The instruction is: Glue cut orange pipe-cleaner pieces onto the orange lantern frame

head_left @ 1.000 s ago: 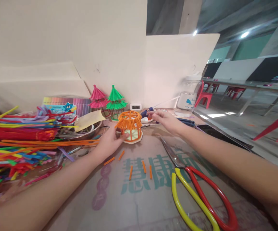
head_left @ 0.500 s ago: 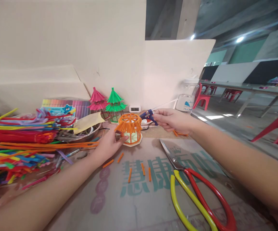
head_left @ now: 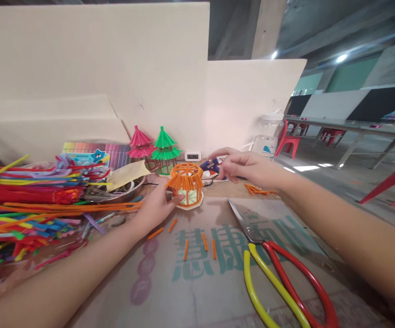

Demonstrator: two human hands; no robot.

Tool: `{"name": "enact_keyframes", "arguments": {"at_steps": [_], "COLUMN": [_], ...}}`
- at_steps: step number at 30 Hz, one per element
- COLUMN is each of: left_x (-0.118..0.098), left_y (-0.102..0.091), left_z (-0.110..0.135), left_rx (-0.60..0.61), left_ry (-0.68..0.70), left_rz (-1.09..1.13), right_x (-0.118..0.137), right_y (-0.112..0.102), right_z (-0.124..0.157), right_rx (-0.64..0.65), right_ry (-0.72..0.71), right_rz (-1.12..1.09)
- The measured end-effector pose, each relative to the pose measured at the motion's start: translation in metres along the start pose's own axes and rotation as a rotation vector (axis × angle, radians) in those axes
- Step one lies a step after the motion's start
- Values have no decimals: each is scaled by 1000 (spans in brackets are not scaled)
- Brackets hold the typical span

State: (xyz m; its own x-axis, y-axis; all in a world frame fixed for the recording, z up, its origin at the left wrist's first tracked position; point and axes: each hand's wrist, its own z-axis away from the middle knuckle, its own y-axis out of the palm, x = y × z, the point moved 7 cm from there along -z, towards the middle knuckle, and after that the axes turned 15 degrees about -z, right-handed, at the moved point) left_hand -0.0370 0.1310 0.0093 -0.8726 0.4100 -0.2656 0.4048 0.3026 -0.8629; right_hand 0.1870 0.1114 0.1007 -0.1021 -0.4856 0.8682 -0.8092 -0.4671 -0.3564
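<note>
My left hand (head_left: 158, 205) grips the left side of a small orange pipe-cleaner pavilion (head_left: 186, 178), thumb in front of it. The model stands on a pale octagonal base and has a ring-shaped roof frame with short strips sloping down. Behind it to the right, a dark blue glue gun (head_left: 210, 166) lies on the table. My right hand (head_left: 243, 166) hovers at the gun's right end, fingers apart and with nothing visible in them. Several short orange pipe-cleaner pieces (head_left: 205, 242) are scattered in front of the pavilion.
Scissors (head_left: 252, 234) with red and yellow handles lie front right. Coloured pipe cleaners (head_left: 20, 223) pile up at left, near a metal bowl (head_left: 129, 193). Pink (head_left: 139, 143) and green (head_left: 165, 148) pavilions, a small digital clock (head_left: 193, 156) and a bottle (head_left: 267, 136) stand behind.
My right hand has let go of the glue gun, which now rests on the table, and its fingers have spread. My left hand stays on the pavilion.
</note>
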Motion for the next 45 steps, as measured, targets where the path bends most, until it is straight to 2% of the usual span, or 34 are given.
{"name": "enact_keyframes", "arguments": {"at_steps": [3, 5, 8, 12, 14, 18, 22, 26, 31, 35, 37, 39, 40, 42, 45], "left_x": [-2, -2, -1, 1, 2, 4, 4, 4, 3, 3, 4, 5, 5, 5, 6], "left_y": [-1, -1, -1, -1, 0, 0, 0, 1, 2, 3, 3, 4, 4, 4, 5], "left_z": [0, 0, 0, 0, 0, 0, 0, 1, 1, 2, 2, 1, 1, 1, 0], "left_rx": [-10, -16, -24, -10, 4, -2, -17, -16, 12, 16, 14, 13, 12, 9, 6], "left_ry": [26, 24, 1, -31, -45, -65, -40, -41, -50, -49, -50, -45, -40, -33, -37], "left_rz": [11, 23, 53, 65, 70, 98, 84, 78, 97, 120, 122, 121, 120, 113, 97], "right_x": [9, 10, 17, 20, 1, -72, -116, -129, -120, -95, -81, -71, -65, -55, -41], "right_y": [-1, -6, -28, -61, -56, -22, -3, 4, 9, -3, -9, -8, -6, -6, -14], "right_z": [4, 8, 12, 10, 3, -16, -29, -32, -32, -30, -22, -9, -1, 18, 34], "right_rx": [14, -7, -101, -294, -279, -84, -129, -209, -276, -344, -336, -265, -221, -174, -147], "right_ry": [30, 106, 152, 68, 66, 317, 380, 355, 227, 134, 143, 233, 296, 419, 455], "right_rz": [-256, -297, -101, 288, 356, 568, 626, 610, 474, 306, 100, -281, -394, -392, -105]}}
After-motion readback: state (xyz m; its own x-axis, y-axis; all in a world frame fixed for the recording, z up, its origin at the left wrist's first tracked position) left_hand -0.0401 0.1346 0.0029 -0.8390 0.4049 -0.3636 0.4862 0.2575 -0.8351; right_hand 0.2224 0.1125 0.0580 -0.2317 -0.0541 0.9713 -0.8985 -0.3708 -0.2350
